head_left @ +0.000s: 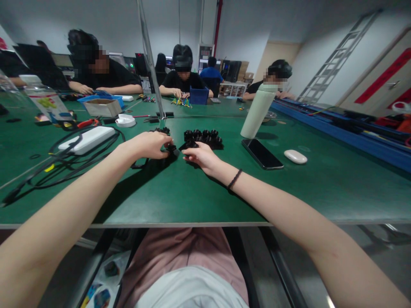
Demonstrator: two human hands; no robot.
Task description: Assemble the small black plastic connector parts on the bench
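Note:
My left hand [156,144] reaches over the green table [192,192], its fingers curled down on a small black part [171,149]; other black parts [162,130] lie just behind it. To its right, my right hand [203,157] pinches a black part [190,146] between thumb and fingers. Directly behind that hand stand rows of small black parts [205,137], grouped closely together. What exactly these parts are is too small and dark to make out. A gap separates the two hands.
On the right are a pale green bottle [259,111], a phone [262,154] and a white case [295,156]. At left lie a white power adapter [88,140] and black cables [41,175]. A metal pole [150,60] rises behind my hands. Several people sit across the table.

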